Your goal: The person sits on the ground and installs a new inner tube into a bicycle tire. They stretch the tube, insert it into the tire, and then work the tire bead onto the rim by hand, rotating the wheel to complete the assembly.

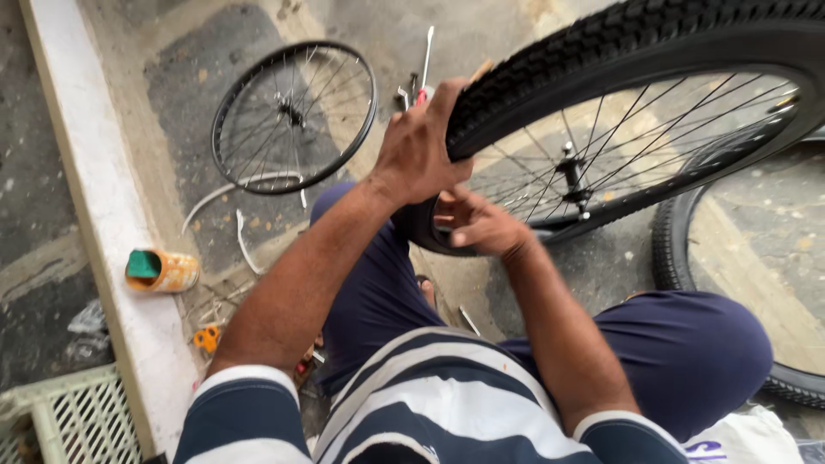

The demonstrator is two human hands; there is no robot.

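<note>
Head view: two hands working a tyre on a bicycle wheel

Left hand is clenched over the knobbly black tyre at the wheel's near edge, a red-handled tool poking out just beyond the fingers; right hand is curled around the tyre just below the left, palm to the rim. Wheel stands tilted above the person's knees. A bare spoked wheel lies on the floor well left of the tyre, an orange tin near the white kerb, another tyre to the right
</note>
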